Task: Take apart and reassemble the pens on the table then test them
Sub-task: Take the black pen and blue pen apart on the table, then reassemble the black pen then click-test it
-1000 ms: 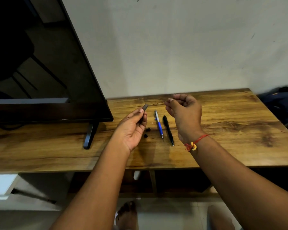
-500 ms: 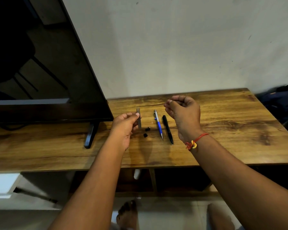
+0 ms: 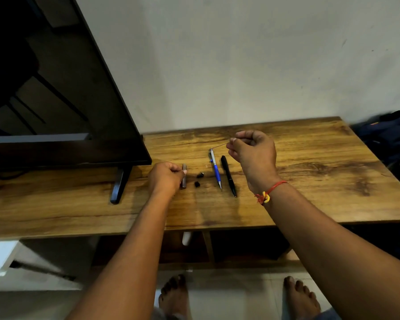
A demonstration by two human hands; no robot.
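The left hand [image 3: 165, 180] is lowering the grey barrel [image 3: 184, 179] to the counter [image 3: 310, 181], pinching it with its length running away from the person, while the right hand [image 3: 254, 155], well apart rightward, is pinching the thin refill [image 3: 219, 146].

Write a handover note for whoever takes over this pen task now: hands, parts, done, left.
Left hand grips the grey barrel low over the table. Right hand pinches the thin refill, raised.
Two small black pieces lie beside the barrel; blue pen and black pen lie whole between the hands.
Done: one pen apart.
Left: reassemble it, do the other two, test all.
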